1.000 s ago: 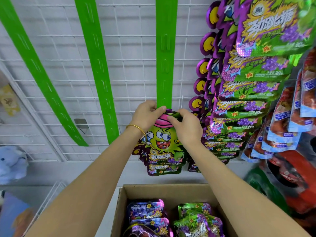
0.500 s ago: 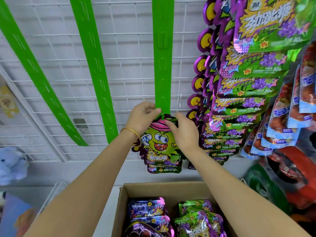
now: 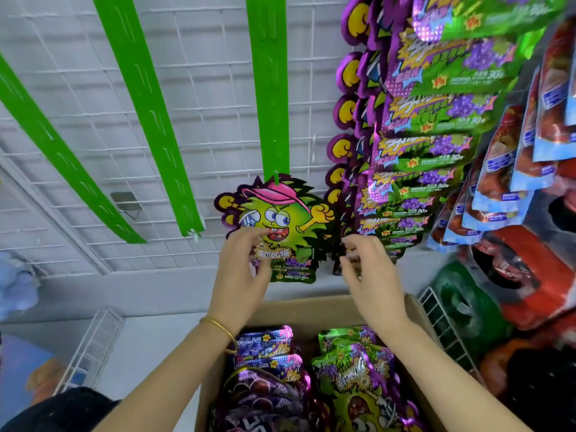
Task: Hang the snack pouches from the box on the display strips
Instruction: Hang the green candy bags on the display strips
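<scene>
1. At the lowest hook of the middle green display strip [image 3: 269,88], a cartoon-faced snack pouch [image 3: 280,219] hangs against the white wire grid [image 3: 202,73].
2. The left hand [image 3: 241,275], with a gold bangle [image 3: 221,327] on its wrist, sits in front of the pouch's lower half. Its fingers are loosely curled and grip nothing; whether they touch the pouch cannot be told.
3. The right hand [image 3: 371,275] hovers just right of the pouch, fingers loosely curled and empty.
4. Below the wrists, the cardboard box [image 3: 311,310] holds more pouches [image 3: 352,369].
</scene>
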